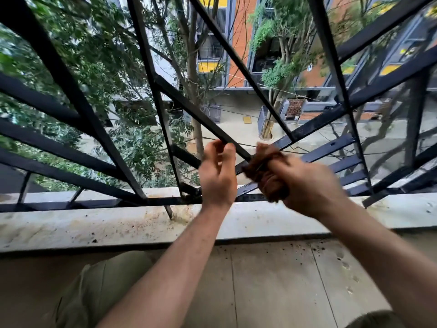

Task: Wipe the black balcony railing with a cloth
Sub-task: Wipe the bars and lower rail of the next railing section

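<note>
Head view: black railing (201,116) diagonal bar, left hand (218,176) fingers curled over it, right hand (305,185) just beside — fingers clenched round brown cloth (264,166), cloth touching same bar, blurred.

Two bare forearms (179,268), olive-khaki trousers (94,292) over both knees

Both bare forearms reach forward. The left hand (218,172) curls its fingers round a bar (189,105); the right hand (307,185), blurred, grips a cloth (264,166).

Black painted metal railing (78,95), brown cloth (267,171), stained concrete ledge (94,226)
</note>
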`<state>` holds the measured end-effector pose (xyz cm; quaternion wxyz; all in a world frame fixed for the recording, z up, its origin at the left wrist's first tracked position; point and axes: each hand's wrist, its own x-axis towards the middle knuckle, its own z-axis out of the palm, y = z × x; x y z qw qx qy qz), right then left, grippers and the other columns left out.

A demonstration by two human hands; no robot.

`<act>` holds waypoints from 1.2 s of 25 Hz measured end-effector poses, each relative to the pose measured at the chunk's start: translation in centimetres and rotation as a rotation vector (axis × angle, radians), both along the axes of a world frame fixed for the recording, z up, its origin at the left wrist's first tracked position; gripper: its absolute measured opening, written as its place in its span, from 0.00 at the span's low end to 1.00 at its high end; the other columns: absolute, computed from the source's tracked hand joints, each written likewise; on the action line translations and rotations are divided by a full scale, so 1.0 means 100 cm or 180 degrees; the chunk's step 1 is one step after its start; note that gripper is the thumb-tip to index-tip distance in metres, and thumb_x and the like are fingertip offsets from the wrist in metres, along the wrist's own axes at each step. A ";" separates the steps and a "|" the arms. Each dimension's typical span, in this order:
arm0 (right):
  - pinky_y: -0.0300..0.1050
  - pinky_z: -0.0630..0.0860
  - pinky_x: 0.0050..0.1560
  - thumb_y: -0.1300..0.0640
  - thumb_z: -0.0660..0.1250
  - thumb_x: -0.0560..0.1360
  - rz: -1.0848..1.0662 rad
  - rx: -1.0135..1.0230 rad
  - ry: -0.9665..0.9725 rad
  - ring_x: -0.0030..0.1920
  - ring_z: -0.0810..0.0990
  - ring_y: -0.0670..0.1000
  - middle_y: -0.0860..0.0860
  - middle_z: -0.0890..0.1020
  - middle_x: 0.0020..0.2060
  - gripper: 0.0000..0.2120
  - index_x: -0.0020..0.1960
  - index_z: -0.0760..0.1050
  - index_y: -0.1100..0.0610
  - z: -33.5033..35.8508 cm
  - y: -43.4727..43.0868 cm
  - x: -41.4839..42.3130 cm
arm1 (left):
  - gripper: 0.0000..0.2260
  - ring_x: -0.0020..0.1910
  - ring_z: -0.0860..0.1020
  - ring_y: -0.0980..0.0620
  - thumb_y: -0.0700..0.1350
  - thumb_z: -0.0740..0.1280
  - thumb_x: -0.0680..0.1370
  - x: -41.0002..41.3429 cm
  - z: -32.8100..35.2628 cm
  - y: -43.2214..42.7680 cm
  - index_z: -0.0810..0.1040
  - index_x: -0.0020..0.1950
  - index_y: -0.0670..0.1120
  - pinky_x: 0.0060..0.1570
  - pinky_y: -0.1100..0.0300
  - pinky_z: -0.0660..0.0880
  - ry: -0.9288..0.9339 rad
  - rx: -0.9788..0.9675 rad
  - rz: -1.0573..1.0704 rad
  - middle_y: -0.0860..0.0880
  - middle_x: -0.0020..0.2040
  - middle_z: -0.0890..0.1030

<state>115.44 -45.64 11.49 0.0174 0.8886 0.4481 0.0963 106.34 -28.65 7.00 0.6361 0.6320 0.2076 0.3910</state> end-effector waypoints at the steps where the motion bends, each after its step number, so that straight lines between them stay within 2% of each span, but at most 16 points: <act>1: 0.50 0.79 0.33 0.49 0.73 0.71 -0.0094 0.0211 -0.0085 0.34 0.81 0.62 0.55 0.80 0.51 0.26 0.68 0.73 0.46 0.010 -0.007 0.006 | 0.14 0.34 0.72 0.55 0.53 0.60 0.82 -0.001 -0.008 -0.008 0.73 0.47 0.43 0.35 0.53 0.71 -0.0059 0.0013 0.0183 0.53 0.35 0.73; 3: 0.53 0.79 0.36 0.52 0.73 0.71 -0.0564 0.0308 -0.0096 0.37 0.81 0.63 0.57 0.79 0.47 0.25 0.67 0.72 0.50 0.017 0.010 0.005 | 0.11 0.30 0.70 0.52 0.50 0.58 0.81 -0.005 -0.017 -0.025 0.72 0.42 0.47 0.30 0.48 0.70 -0.0111 0.0234 0.0441 0.53 0.32 0.72; 4: 0.55 0.80 0.40 0.51 0.70 0.73 -0.0882 0.0273 0.0299 0.41 0.82 0.64 0.58 0.79 0.47 0.27 0.71 0.67 0.51 0.012 0.028 -0.001 | 0.11 0.30 0.71 0.50 0.48 0.58 0.81 -0.005 -0.016 -0.031 0.73 0.41 0.47 0.30 0.47 0.70 -0.0102 0.0477 0.0480 0.52 0.32 0.72; 6: 0.56 0.79 0.50 0.47 0.61 0.77 -0.1029 0.0771 0.1759 0.51 0.81 0.64 0.61 0.80 0.49 0.31 0.76 0.59 0.57 -0.006 0.064 -0.023 | 0.09 0.34 0.75 0.49 0.43 0.59 0.81 -0.006 -0.003 -0.035 0.75 0.43 0.44 0.35 0.50 0.73 -0.0248 0.0995 0.0467 0.50 0.35 0.76; 7: 0.55 0.78 0.55 0.45 0.59 0.78 -0.0852 0.0956 0.2307 0.55 0.81 0.65 0.63 0.81 0.53 0.31 0.77 0.60 0.59 -0.013 0.078 -0.031 | 0.09 0.37 0.77 0.51 0.41 0.60 0.81 -0.005 0.007 -0.032 0.77 0.45 0.42 0.38 0.53 0.75 -0.0284 0.1182 0.0451 0.49 0.38 0.78; 8: 0.54 0.78 0.55 0.44 0.60 0.78 -0.0625 0.0851 0.2460 0.57 0.81 0.66 0.63 0.81 0.56 0.31 0.76 0.62 0.59 -0.015 0.082 -0.030 | 0.08 0.39 0.79 0.52 0.42 0.60 0.81 -0.002 0.016 -0.029 0.78 0.47 0.41 0.41 0.54 0.76 -0.0158 0.1258 0.0349 0.49 0.40 0.81; 9: 0.54 0.79 0.52 0.44 0.65 0.76 -0.0441 0.0525 0.2231 0.55 0.82 0.66 0.61 0.83 0.53 0.33 0.76 0.62 0.56 -0.008 0.074 -0.022 | 0.09 0.41 0.80 0.52 0.45 0.61 0.80 0.005 0.026 -0.025 0.79 0.51 0.42 0.43 0.56 0.77 0.0166 0.1309 0.0179 0.48 0.42 0.82; 11: 0.52 0.79 0.41 0.41 0.72 0.71 -0.0383 -0.0163 0.1273 0.46 0.83 0.64 0.55 0.80 0.40 0.38 0.75 0.59 0.48 0.013 0.041 -0.002 | 0.15 0.50 0.82 0.50 0.51 0.61 0.78 0.018 0.039 -0.024 0.77 0.60 0.44 0.51 0.56 0.78 0.1018 0.1335 -0.0131 0.48 0.51 0.84; 12: 0.50 0.76 0.37 0.40 0.73 0.71 -0.0378 -0.0248 0.0746 0.43 0.82 0.63 0.52 0.76 0.36 0.37 0.74 0.59 0.44 0.025 0.021 0.006 | 0.19 0.54 0.82 0.50 0.51 0.62 0.76 0.025 0.042 -0.027 0.75 0.65 0.45 0.56 0.54 0.78 0.1232 0.1141 -0.0328 0.48 0.55 0.83; 14: 0.50 0.76 0.34 0.45 0.72 0.71 -0.0140 0.0118 0.0166 0.38 0.82 0.63 0.53 0.78 0.39 0.30 0.70 0.66 0.43 0.029 -0.014 0.009 | 0.22 0.56 0.80 0.51 0.47 0.62 0.72 0.039 0.045 -0.038 0.73 0.66 0.45 0.60 0.51 0.77 0.1044 0.0392 -0.0710 0.48 0.57 0.82; 17: 0.54 0.79 0.32 0.47 0.72 0.63 0.0086 0.1074 0.0200 0.33 0.80 0.65 0.58 0.81 0.45 0.32 0.67 0.71 0.45 0.036 -0.036 0.021 | 0.17 0.47 0.79 0.53 0.41 0.62 0.71 0.052 0.050 -0.048 0.76 0.59 0.41 0.51 0.57 0.77 0.0335 -0.0270 -0.1003 0.48 0.48 0.81; 21: 0.54 0.77 0.37 0.52 0.74 0.65 -0.0722 0.1239 0.0052 0.35 0.80 0.65 0.60 0.78 0.43 0.47 0.80 0.57 0.42 0.056 -0.037 0.037 | 0.14 0.48 0.77 0.50 0.42 0.60 0.75 0.056 0.050 -0.055 0.78 0.56 0.38 0.51 0.56 0.75 -0.0194 -0.0844 -0.0937 0.44 0.48 0.79; 24: 0.51 0.71 0.38 0.52 0.69 0.74 -0.0950 0.1427 0.1130 0.44 0.82 0.66 0.62 0.83 0.46 0.45 0.83 0.46 0.44 0.023 0.014 0.000 | 0.11 0.45 0.76 0.53 0.43 0.60 0.76 0.055 0.038 -0.046 0.78 0.54 0.42 0.47 0.58 0.74 -0.0202 -0.0673 -0.0566 0.48 0.45 0.78; 26: 0.49 0.71 0.42 0.52 0.66 0.77 -0.0960 0.1627 0.1799 0.50 0.82 0.65 0.62 0.84 0.50 0.40 0.83 0.50 0.43 0.019 0.024 -0.008 | 0.08 0.43 0.78 0.58 0.44 0.61 0.79 0.053 0.036 -0.045 0.78 0.53 0.44 0.46 0.65 0.74 -0.0209 -0.0628 -0.0619 0.51 0.45 0.80; 27: 0.46 0.71 0.44 0.54 0.66 0.77 -0.0983 0.1735 0.1867 0.50 0.82 0.64 0.61 0.84 0.50 0.38 0.82 0.55 0.41 0.030 0.016 -0.002 | 0.08 0.44 0.79 0.57 0.44 0.60 0.80 0.054 0.039 -0.047 0.78 0.53 0.43 0.47 0.65 0.75 -0.0279 -0.0698 -0.0729 0.49 0.46 0.81; 30: 0.45 0.77 0.47 0.60 0.67 0.74 -0.1113 0.1613 0.0987 0.41 0.76 0.57 0.57 0.83 0.45 0.37 0.80 0.62 0.41 0.072 -0.018 0.019 | 0.12 0.44 0.76 0.53 0.48 0.58 0.80 0.053 0.042 -0.053 0.77 0.49 0.43 0.48 0.60 0.75 -0.0317 -0.0647 -0.0634 0.49 0.43 0.79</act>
